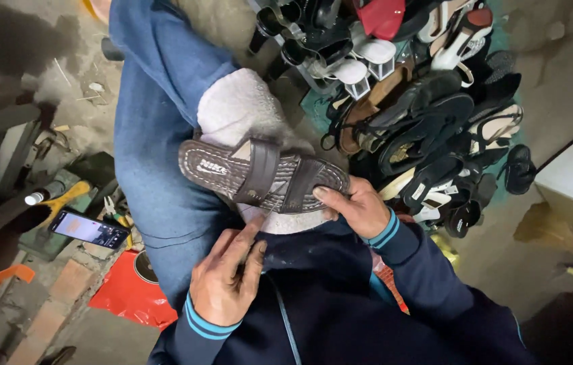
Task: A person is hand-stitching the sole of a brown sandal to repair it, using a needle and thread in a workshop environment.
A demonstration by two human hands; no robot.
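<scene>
Left hand point(227, 276) near, fingers pinching a thin tool at the sandal's near edge; brown sandal point(263, 177) lies across the lap on a pale cloth point(242, 108), long axis left-right; right hand point(356, 206) grips its right end, nearer; shoe pile point(428, 115) far right.

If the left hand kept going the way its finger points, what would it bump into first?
The left hand points up toward the brown sandal resting on the white cloth over the knee. It would probably meet the sandal's near edge first, by the strap; a thin tool seems to reach it already.
</scene>
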